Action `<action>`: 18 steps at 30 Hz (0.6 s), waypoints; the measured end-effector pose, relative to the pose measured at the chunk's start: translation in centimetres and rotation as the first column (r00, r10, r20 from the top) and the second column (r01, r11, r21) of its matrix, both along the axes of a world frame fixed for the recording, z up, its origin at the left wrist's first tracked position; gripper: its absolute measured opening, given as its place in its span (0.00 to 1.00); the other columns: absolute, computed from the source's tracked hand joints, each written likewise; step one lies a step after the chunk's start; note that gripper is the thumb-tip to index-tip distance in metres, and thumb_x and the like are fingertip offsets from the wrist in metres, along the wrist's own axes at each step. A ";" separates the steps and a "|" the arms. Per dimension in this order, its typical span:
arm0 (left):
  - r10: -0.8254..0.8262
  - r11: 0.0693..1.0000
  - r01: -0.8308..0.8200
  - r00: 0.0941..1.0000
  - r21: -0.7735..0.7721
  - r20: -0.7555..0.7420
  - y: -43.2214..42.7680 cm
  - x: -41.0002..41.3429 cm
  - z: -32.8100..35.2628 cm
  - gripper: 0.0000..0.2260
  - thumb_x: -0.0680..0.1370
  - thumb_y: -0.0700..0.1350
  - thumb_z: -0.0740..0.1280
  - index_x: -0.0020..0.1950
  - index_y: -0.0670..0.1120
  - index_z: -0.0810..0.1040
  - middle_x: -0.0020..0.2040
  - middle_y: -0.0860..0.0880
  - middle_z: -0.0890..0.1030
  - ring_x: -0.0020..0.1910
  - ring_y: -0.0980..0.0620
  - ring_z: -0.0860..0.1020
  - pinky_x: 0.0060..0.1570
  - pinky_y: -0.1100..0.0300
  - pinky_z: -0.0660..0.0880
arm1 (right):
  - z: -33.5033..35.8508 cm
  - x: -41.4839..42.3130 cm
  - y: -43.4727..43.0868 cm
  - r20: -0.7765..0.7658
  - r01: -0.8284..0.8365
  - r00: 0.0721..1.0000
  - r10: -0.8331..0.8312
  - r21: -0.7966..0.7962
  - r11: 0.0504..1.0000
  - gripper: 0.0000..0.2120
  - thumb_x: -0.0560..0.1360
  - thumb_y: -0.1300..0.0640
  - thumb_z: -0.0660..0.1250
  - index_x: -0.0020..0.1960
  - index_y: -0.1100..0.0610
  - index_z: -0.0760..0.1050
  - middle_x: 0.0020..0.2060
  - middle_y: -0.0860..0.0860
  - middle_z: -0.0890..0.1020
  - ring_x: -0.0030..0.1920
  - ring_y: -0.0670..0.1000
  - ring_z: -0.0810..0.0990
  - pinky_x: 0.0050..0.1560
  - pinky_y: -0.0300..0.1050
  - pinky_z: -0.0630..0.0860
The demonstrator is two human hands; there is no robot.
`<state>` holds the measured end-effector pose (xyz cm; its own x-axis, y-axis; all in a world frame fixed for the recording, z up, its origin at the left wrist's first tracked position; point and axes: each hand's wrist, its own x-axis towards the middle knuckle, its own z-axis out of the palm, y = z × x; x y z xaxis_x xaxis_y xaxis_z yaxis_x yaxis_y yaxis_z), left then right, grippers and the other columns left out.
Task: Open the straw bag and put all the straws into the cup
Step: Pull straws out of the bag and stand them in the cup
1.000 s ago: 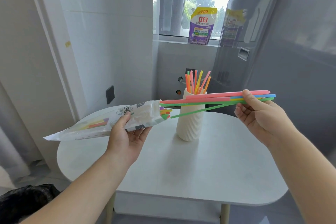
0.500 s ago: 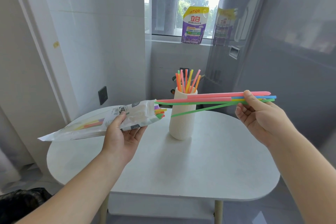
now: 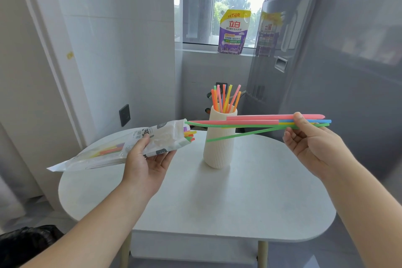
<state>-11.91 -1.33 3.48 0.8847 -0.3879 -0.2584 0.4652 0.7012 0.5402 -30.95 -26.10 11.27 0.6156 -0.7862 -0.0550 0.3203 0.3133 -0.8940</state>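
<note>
The left hand (image 3: 148, 165) grips the clear printed plastic straw bag (image 3: 104, 154) around its middle, thumb on top and fingers curled beneath. Short coloured straw ends (image 3: 189, 135) poke from the bag's mouth just right of that grip. The right hand (image 3: 309, 143) pinches a bundle of long pink, green, blue and yellow straws (image 3: 250, 123) near one end. They run leftward from this grip to the bag's mouth, perhaps just inside it. Between both grips, behind the bundle, the ribbed cream cup (image 3: 219, 152) stands on the white table (image 3: 239, 202).
</note>
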 end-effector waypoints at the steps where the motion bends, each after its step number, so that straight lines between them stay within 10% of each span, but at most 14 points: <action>1: 0.001 1.000 -0.001 1.000 0.001 -0.001 0.0 0.0 0.0 0.11 0.80 0.45 0.70 0.62 0.44 0.80 0.47 0.45 0.88 0.49 0.46 0.87 0.41 0.50 0.85 | 0.0 0.0 0.1 -0.004 0.000 1.000 0.000 0.002 1.000 0.05 0.78 0.57 0.69 0.49 0.59 0.78 0.31 0.49 0.84 0.30 0.45 0.82 0.36 0.37 0.81; 18: -0.047 0.999 0.047 0.998 0.020 -0.034 -1.7 -1.5 -0.3 0.07 0.80 0.44 0.70 0.57 0.44 0.80 0.49 0.44 0.87 0.51 0.45 0.86 0.44 0.47 0.85 | 1.8 -2.3 -2.0 0.059 0.196 0.980 -0.192 -0.069 0.978 0.05 0.78 0.55 0.70 0.49 0.56 0.78 0.40 0.50 0.82 0.34 0.45 0.83 0.40 0.38 0.81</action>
